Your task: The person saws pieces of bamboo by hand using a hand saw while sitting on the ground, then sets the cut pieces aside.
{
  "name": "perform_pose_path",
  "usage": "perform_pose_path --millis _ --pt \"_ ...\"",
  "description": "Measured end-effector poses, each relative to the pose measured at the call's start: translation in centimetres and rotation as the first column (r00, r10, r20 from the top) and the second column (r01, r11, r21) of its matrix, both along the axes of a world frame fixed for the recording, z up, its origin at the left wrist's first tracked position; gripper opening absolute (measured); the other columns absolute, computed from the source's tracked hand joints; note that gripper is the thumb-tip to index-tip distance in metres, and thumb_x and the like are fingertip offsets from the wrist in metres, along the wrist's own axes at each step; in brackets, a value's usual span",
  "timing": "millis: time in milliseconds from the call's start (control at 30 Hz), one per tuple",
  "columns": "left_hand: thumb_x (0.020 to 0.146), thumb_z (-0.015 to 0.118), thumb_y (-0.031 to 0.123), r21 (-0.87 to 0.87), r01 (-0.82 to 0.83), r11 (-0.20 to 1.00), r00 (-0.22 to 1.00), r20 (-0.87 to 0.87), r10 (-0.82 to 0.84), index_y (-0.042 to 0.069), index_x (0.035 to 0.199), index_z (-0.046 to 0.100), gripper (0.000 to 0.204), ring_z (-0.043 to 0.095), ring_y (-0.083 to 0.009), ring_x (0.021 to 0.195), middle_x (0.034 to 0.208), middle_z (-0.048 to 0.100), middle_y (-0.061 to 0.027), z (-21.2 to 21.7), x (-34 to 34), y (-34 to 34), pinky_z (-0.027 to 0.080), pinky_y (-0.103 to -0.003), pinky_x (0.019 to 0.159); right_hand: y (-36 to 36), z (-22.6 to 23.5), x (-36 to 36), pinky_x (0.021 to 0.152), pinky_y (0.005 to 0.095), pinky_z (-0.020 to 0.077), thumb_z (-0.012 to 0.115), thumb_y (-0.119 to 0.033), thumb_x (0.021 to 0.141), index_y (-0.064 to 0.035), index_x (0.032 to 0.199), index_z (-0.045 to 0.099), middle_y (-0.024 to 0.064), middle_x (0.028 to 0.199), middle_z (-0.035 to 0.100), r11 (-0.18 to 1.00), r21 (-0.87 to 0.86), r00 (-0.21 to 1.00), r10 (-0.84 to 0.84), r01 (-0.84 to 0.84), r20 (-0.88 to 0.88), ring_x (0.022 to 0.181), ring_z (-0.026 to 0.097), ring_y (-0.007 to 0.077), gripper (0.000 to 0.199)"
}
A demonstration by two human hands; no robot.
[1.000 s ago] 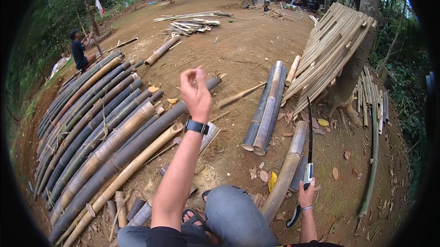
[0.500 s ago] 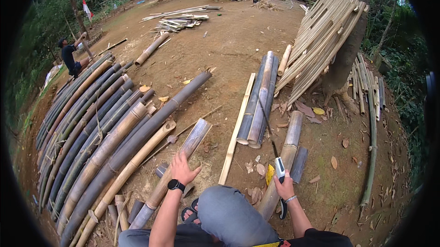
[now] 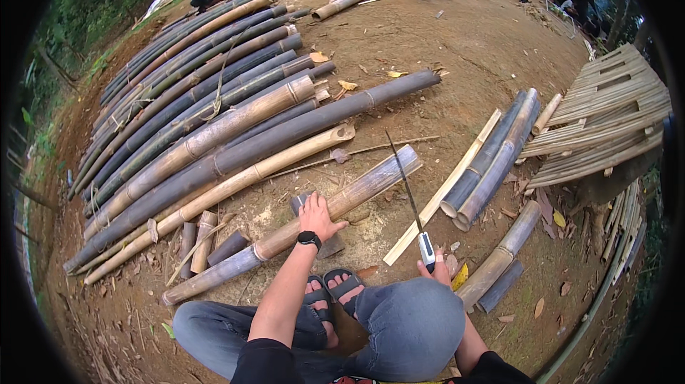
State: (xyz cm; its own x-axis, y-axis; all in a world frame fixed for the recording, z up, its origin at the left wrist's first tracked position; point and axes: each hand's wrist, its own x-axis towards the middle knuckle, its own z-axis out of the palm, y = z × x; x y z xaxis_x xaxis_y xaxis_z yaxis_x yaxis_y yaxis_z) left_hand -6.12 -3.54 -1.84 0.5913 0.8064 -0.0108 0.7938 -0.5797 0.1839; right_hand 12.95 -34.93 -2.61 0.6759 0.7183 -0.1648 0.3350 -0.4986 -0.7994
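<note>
1. I see L hand point(image 3: 317, 218) flat, open, pressing split bamboo pole point(image 3: 335, 207) lying on dirt before the knees
2. R hand point(image 3: 434, 264) gripping long knife point(image 3: 426, 250), white/blue handle, blade up

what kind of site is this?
Likely an open-air bamboo working yard. Long bamboo poles lie in rows on bare dirt ground, with a woven slat panel at the side. The left hand rests on a split pole; the right hand holds a long blade.

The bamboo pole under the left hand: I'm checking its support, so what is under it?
A dark block shows under the bamboo pole beside the left hand; its middle is covered.
</note>
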Motion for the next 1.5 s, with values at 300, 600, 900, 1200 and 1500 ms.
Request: perform_pose_path --millis 300,600,900,1200,1500 --pt "0.066 0.083 0.056 -0.101 -0.074 0.992 0.993 0.088 0.083 0.003 0.104 0.059 0.069 0.066 -0.0340 0.103 0.103 0.067 -0.0158 -0.9 0.4 1.0 0.052 -0.043 0.092 8.7 0.6 -3.2 0.066 0.0511 0.0512 0.065 -0.027 0.096 -0.0033 0.117 0.047 0.0281 0.079 0.066 0.968 -0.033 0.968 0.250 -0.250 0.001 0.079 0.068 0.0481 0.036" --pt "0.062 0.088 0.049 -0.320 -0.107 0.941 0.994 -0.025 0.104 0.002 0.109 0.061 0.071 0.068 -0.0299 0.097 0.105 0.067 -0.0143 0.7 2.1 2.2 0.054 -0.040 0.086 12.3 2.9 -4.7 0.064 0.0545 0.0502 0.063 -0.021 0.097 -0.0003 0.116 0.041 0.0311 0.078 0.065 0.945 -0.089 0.949 0.315 -0.316 -0.024 0.078 0.066 0.0508 0.036" --pt "0.061 0.090 0.039 -0.026 -0.047 0.999 0.984 0.170 0.051 0.005 0.102 0.058 0.063 0.067 -0.0307 0.092 0.098 0.066 -0.0120 -1.2 1.5 -0.1 0.053 -0.039 0.087 11.8 4.3 -5.4 0.062 0.0594 0.0479 0.063 -0.019 0.096 0.0009 0.119 0.038 0.0323 0.075 0.064 0.925 -0.193 0.938 0.342 -0.326 0.052 0.073 0.063 0.0539 0.039" --pt "0.059 0.090 0.039 -0.131 -0.066 0.989 0.988 0.130 0.083 0.004 0.101 0.059 0.062 0.067 -0.0299 0.094 0.098 0.067 -0.0123 -1.5 1.6 0.8 0.053 -0.039 0.087 12.5 3.2 -6.3 0.062 0.0621 0.0468 0.063 -0.022 0.096 0.0004 0.117 0.039 0.0327 0.073 0.063 0.926 -0.247 0.940 0.321 -0.286 0.115 0.071 0.062 0.0548 0.039" --pt "0.060 0.089 0.040 -0.113 -0.073 0.991 0.985 0.147 0.090 0.005 0.100 0.059 0.062 0.068 -0.0295 0.093 0.098 0.067 -0.0122 -1.5 1.5 0.7 0.054 -0.039 0.086 14.8 2.8 -6.5 0.062 0.0611 0.0469 0.065 -0.021 0.095 -0.0006 0.118 0.038 0.0335 0.075 0.063 0.933 -0.215 0.937 0.322 -0.289 0.134 0.074 0.062 0.0549 0.041"
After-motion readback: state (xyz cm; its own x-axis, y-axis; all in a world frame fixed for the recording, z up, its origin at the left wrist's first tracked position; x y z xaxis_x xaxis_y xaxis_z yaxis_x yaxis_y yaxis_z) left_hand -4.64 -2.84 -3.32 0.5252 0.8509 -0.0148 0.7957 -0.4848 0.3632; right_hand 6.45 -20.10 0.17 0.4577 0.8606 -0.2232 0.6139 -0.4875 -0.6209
